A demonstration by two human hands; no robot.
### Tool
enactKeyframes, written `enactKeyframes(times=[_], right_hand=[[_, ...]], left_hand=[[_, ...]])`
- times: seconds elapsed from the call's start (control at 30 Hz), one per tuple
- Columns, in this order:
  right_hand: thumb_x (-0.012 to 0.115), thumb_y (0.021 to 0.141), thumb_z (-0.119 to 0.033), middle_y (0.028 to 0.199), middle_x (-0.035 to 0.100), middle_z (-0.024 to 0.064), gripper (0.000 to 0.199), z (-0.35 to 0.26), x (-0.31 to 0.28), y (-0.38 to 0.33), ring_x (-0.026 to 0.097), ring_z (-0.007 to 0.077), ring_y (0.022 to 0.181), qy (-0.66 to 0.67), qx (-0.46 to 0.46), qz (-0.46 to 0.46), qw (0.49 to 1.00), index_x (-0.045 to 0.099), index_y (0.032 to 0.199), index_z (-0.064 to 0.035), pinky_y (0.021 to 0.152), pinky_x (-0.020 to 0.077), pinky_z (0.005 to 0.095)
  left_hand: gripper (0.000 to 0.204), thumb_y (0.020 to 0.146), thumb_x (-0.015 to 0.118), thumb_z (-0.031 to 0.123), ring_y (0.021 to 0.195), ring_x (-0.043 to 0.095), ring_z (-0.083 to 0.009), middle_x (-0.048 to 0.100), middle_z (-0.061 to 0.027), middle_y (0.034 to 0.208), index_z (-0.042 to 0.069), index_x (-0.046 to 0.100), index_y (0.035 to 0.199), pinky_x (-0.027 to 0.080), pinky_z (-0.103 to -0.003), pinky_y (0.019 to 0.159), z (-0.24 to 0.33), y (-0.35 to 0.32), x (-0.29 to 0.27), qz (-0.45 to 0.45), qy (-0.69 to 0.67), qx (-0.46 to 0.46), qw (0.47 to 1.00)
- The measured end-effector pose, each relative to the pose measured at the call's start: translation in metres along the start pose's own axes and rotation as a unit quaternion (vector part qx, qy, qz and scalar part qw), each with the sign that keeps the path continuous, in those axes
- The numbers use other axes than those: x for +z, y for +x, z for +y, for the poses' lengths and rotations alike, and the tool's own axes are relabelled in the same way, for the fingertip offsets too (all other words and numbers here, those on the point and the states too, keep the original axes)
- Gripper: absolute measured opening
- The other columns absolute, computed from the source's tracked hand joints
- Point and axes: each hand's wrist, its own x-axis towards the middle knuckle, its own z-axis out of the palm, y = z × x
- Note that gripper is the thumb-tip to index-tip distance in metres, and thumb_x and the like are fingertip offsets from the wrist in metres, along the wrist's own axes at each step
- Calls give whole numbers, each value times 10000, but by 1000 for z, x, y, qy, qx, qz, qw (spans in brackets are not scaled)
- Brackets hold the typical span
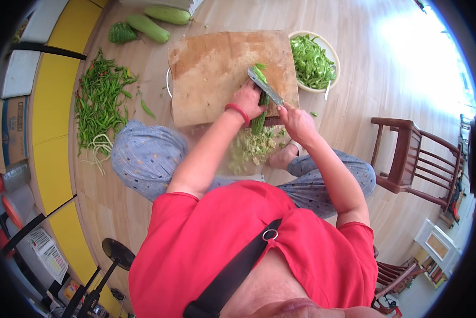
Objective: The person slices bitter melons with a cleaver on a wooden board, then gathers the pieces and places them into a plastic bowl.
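Observation:
A long, bumpy dark green bitter melon (259,117) lies across the wooden cutting board (211,69), its near end sticking out past the front edge. My left hand (249,99) presses on it, fingers wrapped around its left side. In my right hand (300,125) is a kitchen knife (266,86), its blade slanting over the melon just beyond my left fingers. Some light green cut pieces (259,69) sit by the blade's tip. At the board's right stands a cream bowl (332,51) holding green slices (311,63) and a utensil with a pale handle.
Pale scraps (253,147) lie on the floor between my feet. To the left is a heap of green chillies (101,98) with a few red ones. Light green gourds (148,27) and a bumpy green one (122,32) rest at the far left. A wooden chair (402,153) stands at right.

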Motion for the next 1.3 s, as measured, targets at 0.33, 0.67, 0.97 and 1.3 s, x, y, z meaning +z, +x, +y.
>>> enactKeyframes(times=[0.33,0.67,0.97,1.3], right_hand=[[375,931,-360,675,582,253,380,3,7,16,577,422,684,7,3,-15,1000,547,890,-23,625,447,499],[385,928,-365,673,590,240,381,6,23,15,585,410,677,7,25,16,1000,545,871,-24,622,455,493],[368,930,-378,674,587,245,405,11,18,17,587,406,676,-9,26,-4,1000,549,879,-20,622,459,494],[354,935,-386,713,577,271,429,3,2,9,567,438,726,6,36,-30,999,579,900,-22,664,440,506]], left_hand=[[589,643,717,265,978,558,-330,469,-156,1215,88,519,1169,488,-411,817,-1,1,-2,7,1,15,1000],[532,677,686,273,964,567,-329,482,-143,1209,89,537,1153,490,-417,808,2,1,3,4,2,23,1000],[552,663,711,241,993,546,-325,471,-142,1210,81,524,1157,479,-410,824,-1,0,10,14,-31,25,999],[526,677,698,264,956,569,-327,492,-124,1196,111,537,1153,493,-420,781,-4,5,5,42,-10,38,998]])
